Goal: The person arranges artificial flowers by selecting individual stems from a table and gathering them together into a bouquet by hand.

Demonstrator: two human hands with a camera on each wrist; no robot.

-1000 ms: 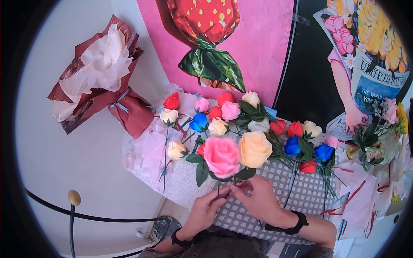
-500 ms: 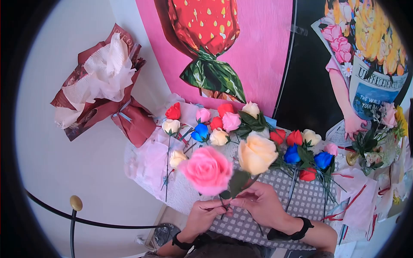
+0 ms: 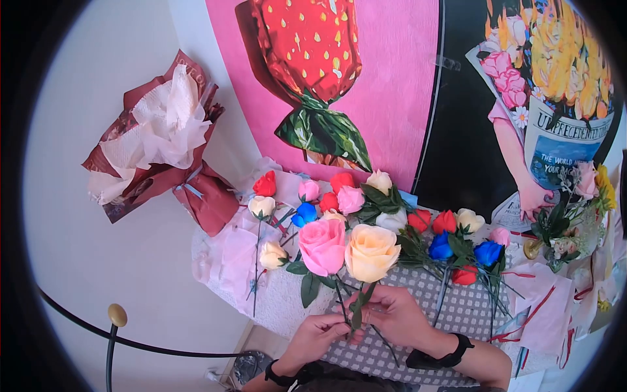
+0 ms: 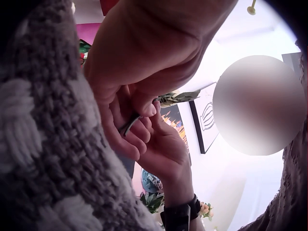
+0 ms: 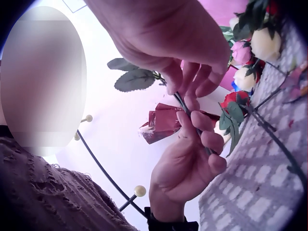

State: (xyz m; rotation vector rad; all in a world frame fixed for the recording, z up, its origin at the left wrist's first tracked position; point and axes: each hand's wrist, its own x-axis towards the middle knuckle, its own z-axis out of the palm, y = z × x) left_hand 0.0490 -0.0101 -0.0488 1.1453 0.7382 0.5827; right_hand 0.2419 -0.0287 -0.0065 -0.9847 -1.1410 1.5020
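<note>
A large pink rose and a large cream rose stand side by side over the table, their dark stems meeting at the hands. My left hand pinches the pink rose's stem low down between thumb and fingers. Just to its right, my right hand pinches the cream rose's stem below the bloom. Seen from the right wrist, the fingers of both hands close round dark stems, with green leaves beyond. One stem end slants out beneath the right hand.
Loose roses lie across the table, among them a blue rose, a red rose and a small cream rose. A wrapped bouquet paper leans at left. Pink tissue with red ribbons lies at right. Paintings stand behind.
The pink rose swung toward me and left, then came back upright beside the cream rose. The cream rose shifted slightly left and down. Both hands moved a little lower, still gripping stems.
</note>
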